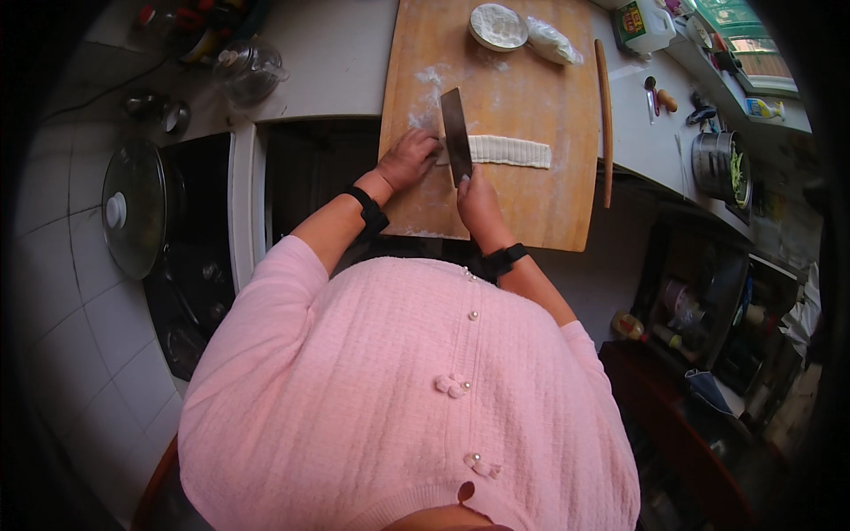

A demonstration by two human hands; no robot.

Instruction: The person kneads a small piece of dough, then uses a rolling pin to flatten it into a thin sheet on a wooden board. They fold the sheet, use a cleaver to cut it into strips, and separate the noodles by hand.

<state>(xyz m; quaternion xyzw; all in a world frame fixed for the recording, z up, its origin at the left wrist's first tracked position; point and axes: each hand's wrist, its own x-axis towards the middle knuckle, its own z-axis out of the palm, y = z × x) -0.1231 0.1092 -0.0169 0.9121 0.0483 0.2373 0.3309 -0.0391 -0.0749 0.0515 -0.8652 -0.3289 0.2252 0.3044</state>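
A pale strip of dough [510, 151], marked with several parallel cuts across it, lies on a floured wooden board [531, 206]. My right hand [479, 201] grips the handle of a wide-bladed kitchen cleaver [454, 126]. Its blade stands across the strip near the left end and hides part of the dough. With bent fingers, my left hand [412, 158] holds the dough's left end, just left of the blade. The fingertips are partly hidden there.
Toward the board's far edge are a bowl of flour [498, 27] and a plastic-wrapped bundle [552, 41]. A rolling pin [603, 123] lies along the right edge. A lidded pan [136, 209] is at left; a metal pot [720, 166] with green shreds stands at right.
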